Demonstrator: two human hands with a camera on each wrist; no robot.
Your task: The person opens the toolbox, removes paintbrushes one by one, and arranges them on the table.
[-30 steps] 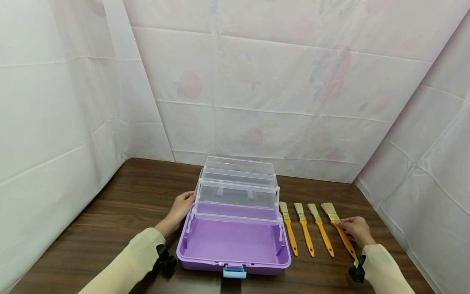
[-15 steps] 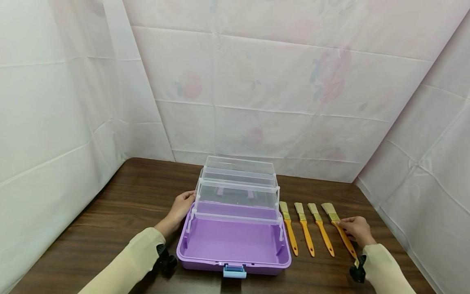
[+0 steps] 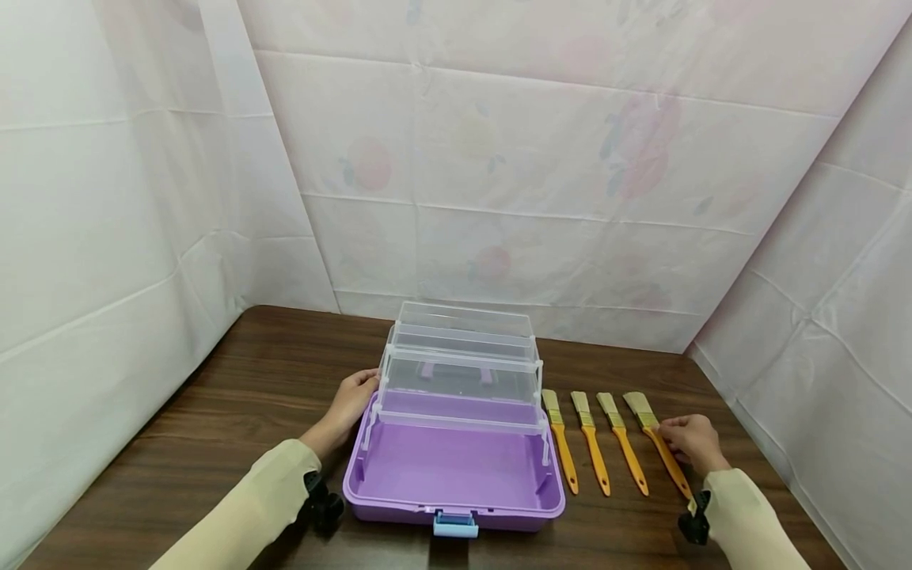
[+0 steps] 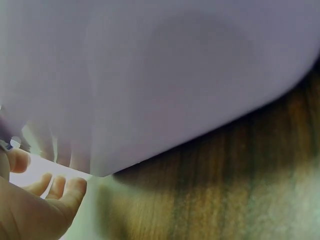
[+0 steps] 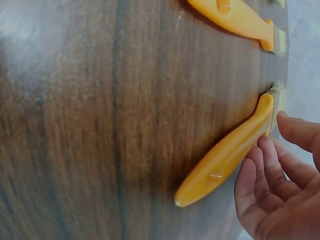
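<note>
A purple storage box (image 3: 513,520) stands with its lid raised and clear tiered trays (image 3: 456,378) fanned out above the base. My left hand (image 3: 351,404) rests at its rear left side; the left wrist view shows the fingers (image 4: 72,192) loosely bent by the box's edge. At the right, my right hand (image 3: 693,442) is beside the widest paintbrush (image 3: 673,471), which has an orange handle and pale bristles. In the right wrist view the fingertips (image 5: 264,142) are at the upper handle, and the thumb (image 5: 292,125) stands apart from them.
Three narrower paintbrushes lie in a row between the box and the wide one: a left brush (image 3: 564,459), a middle brush (image 3: 595,459) and a right brush (image 3: 628,459). A blue latch (image 3: 456,525) hangs at the box's front. White fabric (image 3: 499,158) surrounds the dark wooden table (image 3: 228,419).
My right hand has shifted slightly to the right and away, its fingertips drawing back from the wide paintbrush, which has moved a hair to the right. The left hand and box look unchanged.
</note>
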